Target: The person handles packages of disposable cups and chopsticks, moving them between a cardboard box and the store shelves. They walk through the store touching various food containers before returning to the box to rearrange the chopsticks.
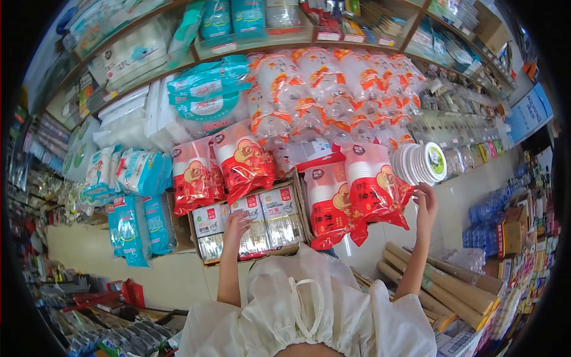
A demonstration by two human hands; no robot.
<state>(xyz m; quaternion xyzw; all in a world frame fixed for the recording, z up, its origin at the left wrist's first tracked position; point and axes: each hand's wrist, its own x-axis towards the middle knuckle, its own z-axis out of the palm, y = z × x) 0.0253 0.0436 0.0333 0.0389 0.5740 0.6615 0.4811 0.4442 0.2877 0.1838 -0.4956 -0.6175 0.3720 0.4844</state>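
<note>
My left hand (238, 222) rests over the open carton of packaged chopsticks (278, 205), fingers stretched out at the packs. White and red labels and clear wrapping show on them. On the right, my right hand (424, 200) is at the flared end of a red bag of paper cups (373, 187), its fingers apart; whether they touch the plastic is hard to make out. A second red bag of paper cups (326, 202) lies beside that one. Just above my right hand is a stack of white round containers (419, 165) with a green label.
More red cup bags (245, 159) lie behind the carton. Teal packs (134, 229) stand at left; orange-and-clear bags (318, 77) fill the shelf behind. Long brown rolls (446, 282) lie at lower right. A blue box (531, 113) stands far right.
</note>
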